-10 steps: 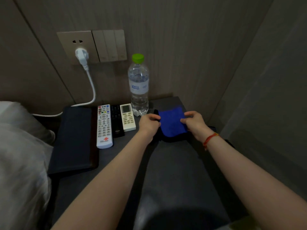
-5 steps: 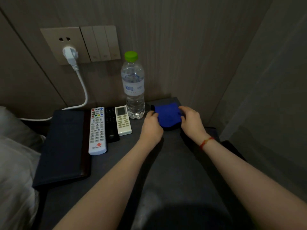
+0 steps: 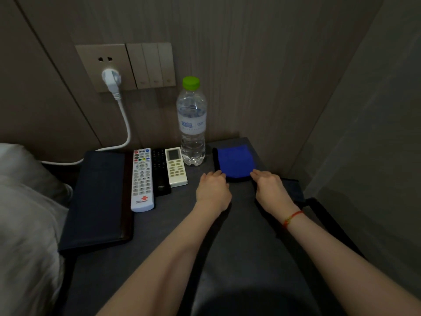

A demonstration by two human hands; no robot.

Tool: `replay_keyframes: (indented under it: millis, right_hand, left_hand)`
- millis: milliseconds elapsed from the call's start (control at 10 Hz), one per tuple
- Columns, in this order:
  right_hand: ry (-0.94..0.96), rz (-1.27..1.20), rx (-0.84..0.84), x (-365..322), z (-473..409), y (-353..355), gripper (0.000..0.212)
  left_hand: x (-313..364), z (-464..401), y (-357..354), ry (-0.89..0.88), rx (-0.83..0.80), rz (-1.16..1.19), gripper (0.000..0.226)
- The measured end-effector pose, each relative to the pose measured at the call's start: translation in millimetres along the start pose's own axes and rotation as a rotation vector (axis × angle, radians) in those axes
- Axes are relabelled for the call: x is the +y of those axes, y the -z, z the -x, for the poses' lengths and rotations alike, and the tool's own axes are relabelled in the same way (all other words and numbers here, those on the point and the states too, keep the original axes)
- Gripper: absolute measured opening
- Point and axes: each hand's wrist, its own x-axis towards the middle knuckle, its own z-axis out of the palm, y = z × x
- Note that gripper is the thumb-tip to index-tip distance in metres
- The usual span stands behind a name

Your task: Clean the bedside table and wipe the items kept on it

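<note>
The blue cloth (image 3: 235, 162) lies folded flat at the back right corner of the dark surface (image 3: 239, 236), close to the wall. Both hands sit at its near edge: the left hand (image 3: 213, 190) at the near left corner, the right hand (image 3: 271, 188) at the near right corner, fingers curled down onto the cloth's dark border; whether they pinch it or only press on it I cannot tell. A red string bracelet (image 3: 292, 217) circles the right wrist. Just left of the cloth stands a clear water bottle (image 3: 192, 124) with a green cap, upright. Beside it lie three remotes in a row, touching: a cream one (image 3: 175, 166), a black one (image 3: 160, 171), a long white one (image 3: 141, 179). Further left a dark folder (image 3: 98, 197) lies flat. On the wall behind, a white plug (image 3: 111, 82) sits in a socket, its cable trailing down toward white bedding (image 3: 25, 213)
</note>
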Motion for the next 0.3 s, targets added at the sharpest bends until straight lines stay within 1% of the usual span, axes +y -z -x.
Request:
replay_keyframes:
  millis: [100,200,300]
  right_hand:
    - [-0.025,0.014,-0.062,0,-2,3,0.055]
    - [-0.101,-0.101,-0.066,-1,-10,16,0.053]
    - [-0.182,-0.332,0.067,-6,-20,49,0.043]
  left_hand:
    - [-3,1,0,0.001,-0.059,0.059,0.044]
    - [-8,0,11,-0.025,-0.122,0.203,0.050]
    - [-14,1,43,-0.027,-0.076,0.479,0.050]
